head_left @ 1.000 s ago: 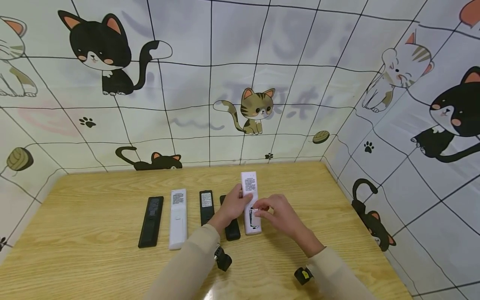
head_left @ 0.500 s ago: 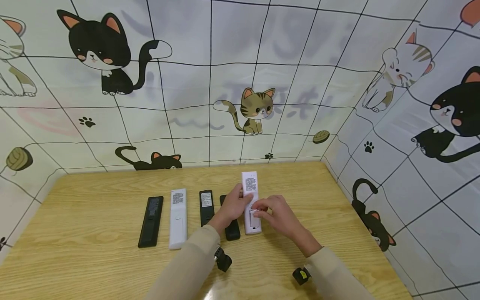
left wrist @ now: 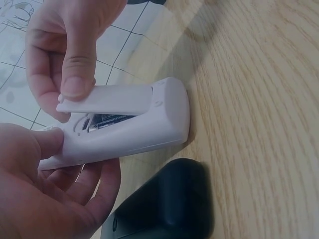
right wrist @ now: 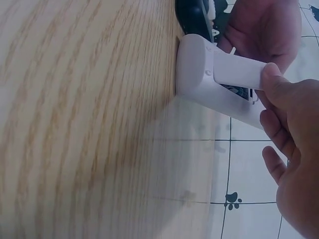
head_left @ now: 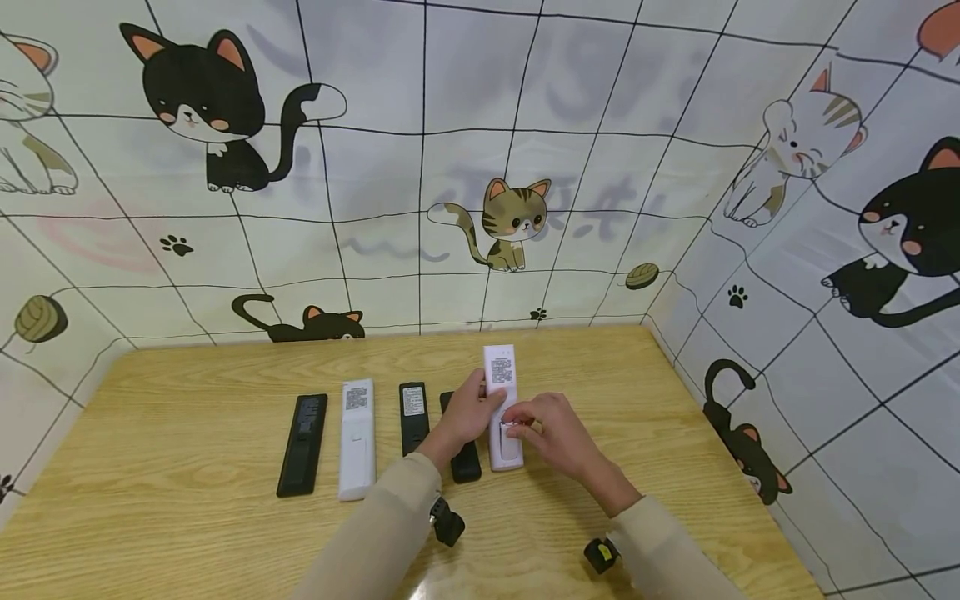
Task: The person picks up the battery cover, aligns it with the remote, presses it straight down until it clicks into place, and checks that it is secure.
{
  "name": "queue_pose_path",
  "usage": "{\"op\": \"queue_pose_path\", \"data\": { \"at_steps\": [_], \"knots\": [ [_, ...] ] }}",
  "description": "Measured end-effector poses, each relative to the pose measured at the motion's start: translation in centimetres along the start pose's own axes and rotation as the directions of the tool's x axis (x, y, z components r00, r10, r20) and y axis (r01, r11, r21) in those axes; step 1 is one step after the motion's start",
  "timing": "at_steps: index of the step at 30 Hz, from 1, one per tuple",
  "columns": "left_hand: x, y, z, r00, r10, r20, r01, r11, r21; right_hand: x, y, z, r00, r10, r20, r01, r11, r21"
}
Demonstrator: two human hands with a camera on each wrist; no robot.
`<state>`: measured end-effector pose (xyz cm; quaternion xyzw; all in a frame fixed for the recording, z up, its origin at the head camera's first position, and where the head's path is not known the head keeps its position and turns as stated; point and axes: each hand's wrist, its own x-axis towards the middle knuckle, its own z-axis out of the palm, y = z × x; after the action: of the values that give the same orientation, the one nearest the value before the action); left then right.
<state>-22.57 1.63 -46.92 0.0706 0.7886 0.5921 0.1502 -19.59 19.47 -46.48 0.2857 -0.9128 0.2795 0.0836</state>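
A white remote control [head_left: 500,371] lies back side up, with a printed label near its far end. My left hand [head_left: 468,414] grips it round its left side. Between thumb and fingers, my right hand [head_left: 553,428] pinches the far end of the white battery cover [left wrist: 119,98]. That cover is tilted: its near end meets the remote's end, while the pinched end stands raised. Under it, dark batteries [left wrist: 110,120] show in the compartment. A black remote [head_left: 465,462], partly hidden by my left hand and wrist, lies just to the left.
Farther left on the wooden table [head_left: 187,467] lie a black remote with a label [head_left: 413,408], a white remote [head_left: 357,442] and another black remote [head_left: 302,446]. A cat-print cloth [head_left: 375,167] rises behind the table and along its sides.
The battery cover has come down over the compartment, its near end now meeting the remote's end. My right hand has shifted slightly left. The left hand keeps its grip.
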Motion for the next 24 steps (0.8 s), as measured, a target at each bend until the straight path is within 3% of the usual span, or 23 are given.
{"op": "queue_pose_path", "data": {
  "at_steps": [7, 16, 24],
  "knots": [
    [-0.07, 0.10, 0.00, 1.000, 0.013, -0.008, -0.013, 1.000, 0.003, -0.05, 0.26, 0.27, 0.995, -0.063, -0.077, 0.055, 0.993, -0.105],
    [-0.04, -0.01, 0.24, 0.999, 0.034, 0.000, -0.034, 0.999, -0.017, 0.16, 0.32, 0.27, 0.995, -0.079, -0.063, 0.068, 0.984, -0.166],
    [-0.08, -0.09, 0.27, 1.000, 0.015, -0.011, -0.015, 1.000, -0.001, 0.27, 0.49, 0.65, 0.997, -0.058, -0.055, 0.045, 0.977, -0.207]
  ]
}}
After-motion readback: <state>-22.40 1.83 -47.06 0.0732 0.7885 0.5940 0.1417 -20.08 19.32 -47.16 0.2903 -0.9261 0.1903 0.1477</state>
